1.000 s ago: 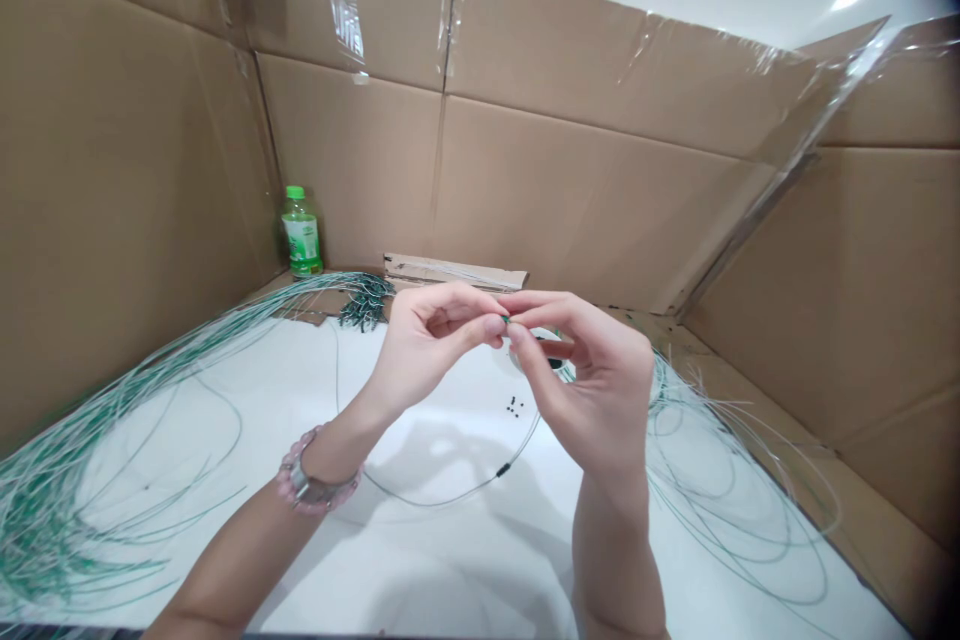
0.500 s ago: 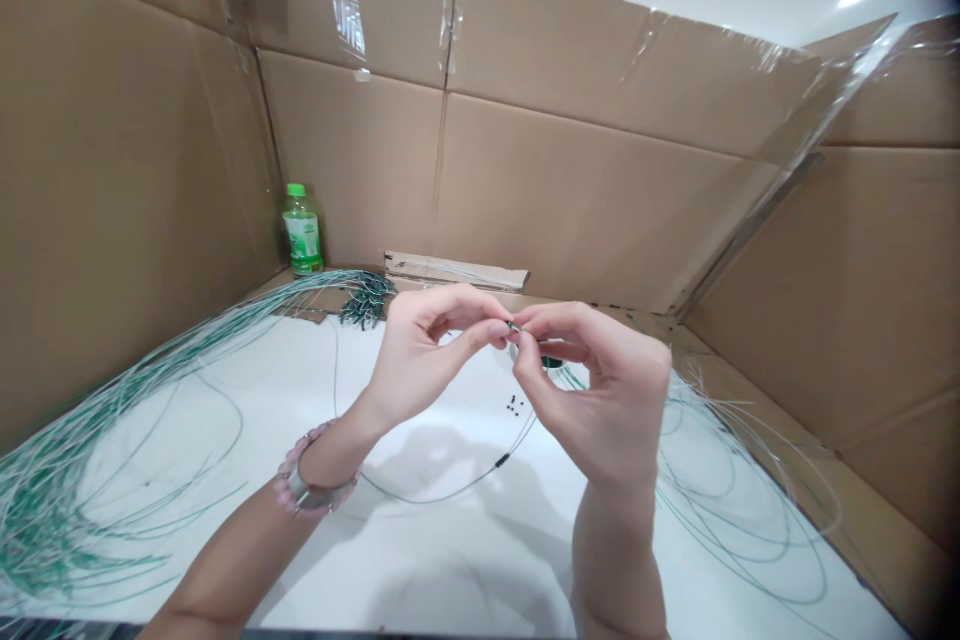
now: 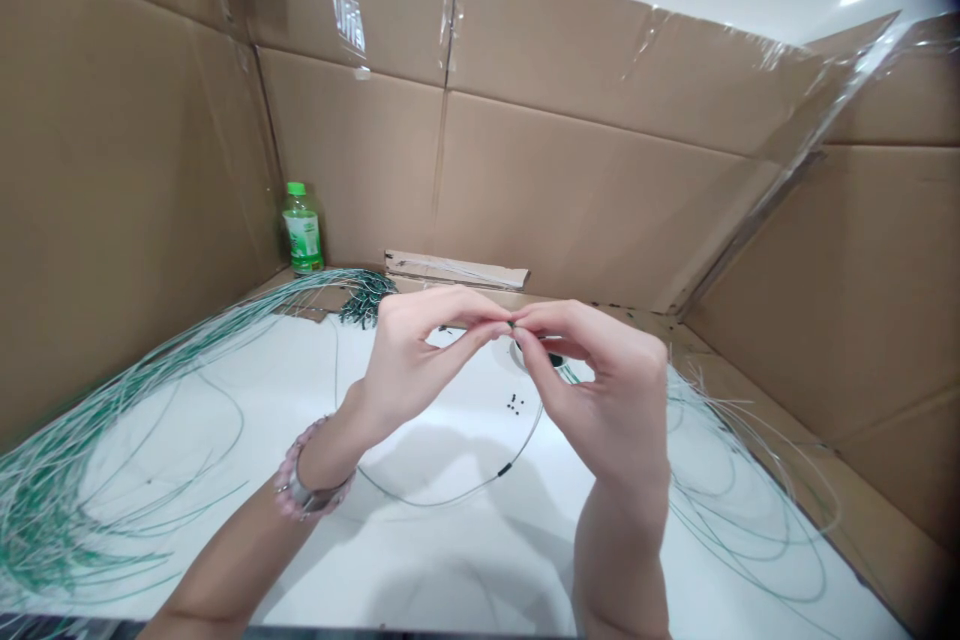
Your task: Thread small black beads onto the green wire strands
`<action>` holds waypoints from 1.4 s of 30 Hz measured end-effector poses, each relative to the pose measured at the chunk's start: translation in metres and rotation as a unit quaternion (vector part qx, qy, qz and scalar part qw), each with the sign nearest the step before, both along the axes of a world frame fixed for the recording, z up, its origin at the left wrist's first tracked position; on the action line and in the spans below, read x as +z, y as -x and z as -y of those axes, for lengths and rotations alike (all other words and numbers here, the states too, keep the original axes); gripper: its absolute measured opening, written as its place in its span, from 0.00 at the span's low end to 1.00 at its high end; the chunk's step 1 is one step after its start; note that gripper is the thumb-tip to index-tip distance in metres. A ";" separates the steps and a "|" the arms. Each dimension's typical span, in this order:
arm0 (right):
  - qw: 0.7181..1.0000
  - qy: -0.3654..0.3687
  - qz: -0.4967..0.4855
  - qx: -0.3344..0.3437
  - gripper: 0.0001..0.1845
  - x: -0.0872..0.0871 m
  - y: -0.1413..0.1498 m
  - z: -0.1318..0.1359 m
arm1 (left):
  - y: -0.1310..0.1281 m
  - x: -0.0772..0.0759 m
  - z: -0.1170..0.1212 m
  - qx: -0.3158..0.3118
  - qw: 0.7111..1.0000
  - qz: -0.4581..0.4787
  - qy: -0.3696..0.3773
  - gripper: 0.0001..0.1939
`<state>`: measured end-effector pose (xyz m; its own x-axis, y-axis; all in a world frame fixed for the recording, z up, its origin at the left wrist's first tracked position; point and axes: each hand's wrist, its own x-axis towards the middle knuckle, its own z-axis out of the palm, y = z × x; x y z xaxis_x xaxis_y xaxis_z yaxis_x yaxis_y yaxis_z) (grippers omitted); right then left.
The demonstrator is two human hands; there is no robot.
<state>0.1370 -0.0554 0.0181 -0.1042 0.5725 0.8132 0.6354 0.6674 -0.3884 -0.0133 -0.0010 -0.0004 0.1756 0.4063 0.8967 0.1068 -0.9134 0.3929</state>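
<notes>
above the white table (image 3: 450, 560), the left hand (image 3: 420, 355) and right hand (image 3: 607, 400) meet, fingertips pinched narrow on a small dark bead (image 3: 511, 325).

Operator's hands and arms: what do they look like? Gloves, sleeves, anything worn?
No gloves: the left hand and right hand are bare. Forearms are bare too, no sleeves in view. The left wrist wears a pink beaded bracelet with a silver-coloured metal piece on it. Nothing shows on the right wrist.

A green-capped plastic bottle (image 3: 302, 230) stands in the corner of the cardboard wall (image 3: 352, 170), with a flat cardboard strip (image 3: 456, 270) lying along its foot to the bottle's right.
</notes>
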 end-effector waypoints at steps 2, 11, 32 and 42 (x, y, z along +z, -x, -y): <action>1.000 0.005 -0.012 0.007 0.07 0.000 0.000 -0.002 | 0.000 -0.001 0.000 0.016 1.000 0.010 -0.003 0.04; 0.999 0.029 -0.032 0.028 0.07 -0.001 0.001 -0.006 | -0.001 0.000 -0.001 0.038 0.999 -0.009 -0.007 0.03; 0.988 0.150 0.035 0.019 0.05 0.004 -0.024 -0.016 | -0.013 -0.008 -0.009 0.036 0.999 -0.020 0.026 0.04; 0.993 0.034 -0.110 0.023 0.04 0.001 -0.016 -0.020 | -0.063 -0.083 -0.066 -0.108 0.976 -0.097 0.163 0.08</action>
